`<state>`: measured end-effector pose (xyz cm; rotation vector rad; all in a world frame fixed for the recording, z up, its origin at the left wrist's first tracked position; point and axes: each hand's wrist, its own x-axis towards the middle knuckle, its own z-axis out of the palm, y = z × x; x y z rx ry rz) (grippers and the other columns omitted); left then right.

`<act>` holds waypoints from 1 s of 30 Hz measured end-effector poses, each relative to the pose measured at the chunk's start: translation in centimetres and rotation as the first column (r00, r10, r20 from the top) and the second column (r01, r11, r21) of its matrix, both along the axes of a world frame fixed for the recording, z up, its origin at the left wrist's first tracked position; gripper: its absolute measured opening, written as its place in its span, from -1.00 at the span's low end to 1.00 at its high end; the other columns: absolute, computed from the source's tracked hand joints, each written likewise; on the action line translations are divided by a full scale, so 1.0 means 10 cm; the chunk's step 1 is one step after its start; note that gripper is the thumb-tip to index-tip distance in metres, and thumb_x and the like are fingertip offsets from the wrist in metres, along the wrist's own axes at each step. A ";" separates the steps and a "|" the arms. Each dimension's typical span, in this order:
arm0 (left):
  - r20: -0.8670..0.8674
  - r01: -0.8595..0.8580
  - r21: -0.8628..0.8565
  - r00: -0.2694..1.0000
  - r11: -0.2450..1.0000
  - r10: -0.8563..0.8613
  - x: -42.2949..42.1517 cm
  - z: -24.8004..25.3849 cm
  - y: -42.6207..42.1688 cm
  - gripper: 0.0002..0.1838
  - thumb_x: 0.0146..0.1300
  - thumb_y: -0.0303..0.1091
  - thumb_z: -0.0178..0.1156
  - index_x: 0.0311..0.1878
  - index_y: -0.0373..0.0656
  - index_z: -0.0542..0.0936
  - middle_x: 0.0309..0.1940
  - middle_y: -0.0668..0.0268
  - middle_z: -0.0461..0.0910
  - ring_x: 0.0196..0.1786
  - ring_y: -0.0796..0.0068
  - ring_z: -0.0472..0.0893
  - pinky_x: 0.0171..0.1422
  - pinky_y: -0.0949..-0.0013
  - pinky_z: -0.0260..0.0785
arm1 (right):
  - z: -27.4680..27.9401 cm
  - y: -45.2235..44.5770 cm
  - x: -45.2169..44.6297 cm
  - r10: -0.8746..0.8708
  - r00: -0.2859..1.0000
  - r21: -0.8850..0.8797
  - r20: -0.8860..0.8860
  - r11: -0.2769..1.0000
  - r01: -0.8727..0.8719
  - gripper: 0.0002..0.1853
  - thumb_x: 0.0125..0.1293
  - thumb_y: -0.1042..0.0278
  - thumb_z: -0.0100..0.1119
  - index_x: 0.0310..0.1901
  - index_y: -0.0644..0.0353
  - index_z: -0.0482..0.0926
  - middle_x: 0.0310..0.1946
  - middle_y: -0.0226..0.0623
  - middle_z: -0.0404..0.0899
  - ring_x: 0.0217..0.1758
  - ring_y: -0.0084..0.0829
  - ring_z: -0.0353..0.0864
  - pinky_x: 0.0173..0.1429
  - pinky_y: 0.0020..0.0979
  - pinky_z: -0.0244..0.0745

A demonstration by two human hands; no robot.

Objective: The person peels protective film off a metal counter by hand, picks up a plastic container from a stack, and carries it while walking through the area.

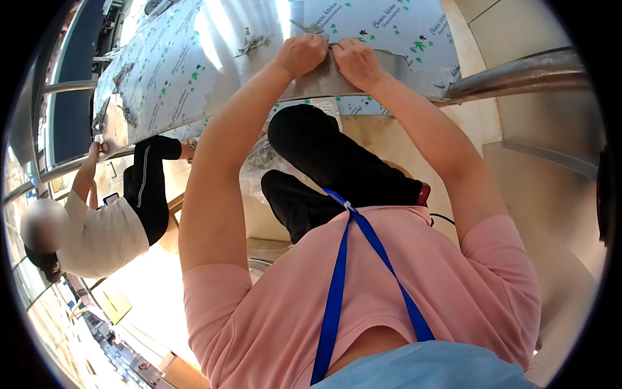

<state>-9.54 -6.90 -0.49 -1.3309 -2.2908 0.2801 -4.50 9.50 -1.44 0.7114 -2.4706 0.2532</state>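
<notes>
Both of my hands are at a metal worktop covered by printed protective film [382,23] with green leaves and lettering. My left hand [303,55] is closed, its fingers pinching the torn film edge. Close beside it on the right, my right hand [357,63] is also closed with its fingertips on the film. Below my hands a strip of bare metal [311,86] shows along the front edge. Crumpled film scraps [253,42] lie on the worktop to the left of my hands.
A person [107,227] in a white top crouches at the left, one hand at the worktop's far left corner. A metal tube [525,78] runs off to the right. Clear plastic wrapping [259,162] lies beneath the worktop near my knees.
</notes>
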 end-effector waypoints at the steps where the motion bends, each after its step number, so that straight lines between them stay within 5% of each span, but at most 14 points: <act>1: 0.001 -0.019 -0.021 1.000 1.000 0.019 0.01 0.01 0.00 -0.95 0.01 -0.39 0.05 -0.43 -0.10 0.48 -0.47 0.42 0.50 -0.33 0.53 0.57 -0.35 0.52 0.46 | 0.00 0.00 0.00 0.000 1.000 -0.008 0.000 1.000 0.000 -0.94 -0.09 0.46 0.03 -0.56 0.15 0.51 -0.50 -0.34 0.48 -0.34 -0.39 0.51 -0.23 -0.48 0.47; 7: 0.109 -0.047 -0.043 0.993 0.998 0.051 -0.02 0.15 -0.04 -0.96 0.01 -0.41 0.06 -0.44 -0.08 0.50 -0.45 0.40 0.51 -0.29 0.46 0.57 -0.25 0.44 0.46 | -0.03 -0.02 0.00 0.002 0.999 -0.032 -0.042 0.999 -0.003 -0.95 -0.10 0.45 0.04 -0.58 0.14 0.51 -0.52 -0.36 0.47 -0.37 -0.39 0.51 -0.24 -0.49 0.47; 10: 0.399 0.061 -0.026 0.916 0.998 -0.046 -0.30 0.31 -0.24 -0.93 0.05 -0.44 0.05 -0.40 -0.14 0.53 -0.36 0.30 0.55 -0.24 0.29 0.57 -0.16 0.32 0.45 | -0.03 -0.03 0.08 0.062 0.993 0.001 -0.098 0.998 -0.062 -0.95 -0.11 0.43 0.05 -0.58 0.12 0.51 -0.53 -0.37 0.45 -0.37 -0.40 0.50 -0.25 -0.50 0.46; 11: 0.495 -0.077 0.059 0.868 0.995 0.037 -0.39 0.27 -0.34 -0.82 0.12 -0.45 0.04 -0.21 -0.10 0.57 -0.24 0.27 0.56 -0.12 0.21 0.53 -0.02 0.26 0.39 | -0.04 -0.04 0.13 0.091 0.988 0.015 -0.121 0.996 -0.089 -0.96 -0.11 0.43 0.05 -0.59 0.12 0.51 -0.53 -0.38 0.45 -0.37 -0.41 0.50 -0.25 -0.50 0.46; 14: 0.522 -0.260 0.159 0.841 0.952 0.143 -0.45 0.35 -0.38 -0.72 0.17 -0.46 0.03 -0.06 -0.02 0.56 -0.09 0.29 0.52 0.00 0.25 0.49 0.05 0.24 0.35 | 0.01 -0.08 0.16 0.147 0.987 0.025 -0.060 0.989 -0.145 -0.95 -0.13 0.42 0.06 -0.57 0.10 0.52 -0.52 -0.37 0.44 -0.34 -0.40 0.49 -0.24 -0.49 0.46; 17: 0.609 -0.259 0.130 0.783 0.957 0.129 -0.52 0.22 -0.25 -0.67 0.14 -0.42 0.09 0.01 0.02 0.54 0.01 0.31 0.45 0.07 0.29 0.43 0.13 0.25 0.31 | -0.06 -0.05 0.11 0.226 0.973 -0.130 0.043 0.967 -0.219 -0.93 -0.06 0.40 0.09 -0.50 0.13 0.56 -0.45 -0.32 0.46 -0.28 -0.33 0.50 -0.21 -0.40 0.46; 20: 0.641 -0.249 0.105 0.757 0.963 0.126 -0.55 0.20 -0.10 -0.70 0.05 -0.41 0.16 -0.09 -0.04 0.55 -0.09 0.30 0.48 0.01 0.25 0.45 0.08 0.24 0.32 | 0.06 -0.05 -0.06 -0.066 0.974 -0.411 0.218 0.899 0.153 -0.87 0.05 0.32 0.12 -0.41 0.16 0.59 -0.36 -0.25 0.50 -0.23 -0.19 0.50 -0.17 -0.29 0.45; 26: 0.708 -0.159 0.133 0.706 0.978 0.019 -0.69 0.19 -0.13 -0.87 0.06 -0.44 0.15 -0.28 -0.20 0.52 -0.28 0.22 0.50 -0.17 0.19 0.48 -0.05 0.23 0.32 | 0.13 -0.11 -0.47 -0.157 0.861 -0.126 0.484 0.961 0.247 -0.66 0.03 0.08 0.20 -0.33 0.22 0.60 -0.25 -0.12 0.56 -0.19 -0.08 0.53 -0.11 -0.23 0.46; 30: 0.721 -0.157 0.196 0.693 0.968 -0.033 -0.71 0.11 -0.15 -0.89 0.12 -0.40 0.12 -0.30 -0.21 0.51 -0.34 0.21 0.51 -0.20 0.18 0.48 -0.08 0.22 0.32 | 0.03 -0.06 -0.83 -0.032 0.660 -0.201 0.751 0.940 0.275 -0.64 -0.07 0.10 0.21 -0.36 0.25 0.62 -0.33 -0.08 0.60 -0.24 -0.14 0.59 -0.13 -0.27 0.49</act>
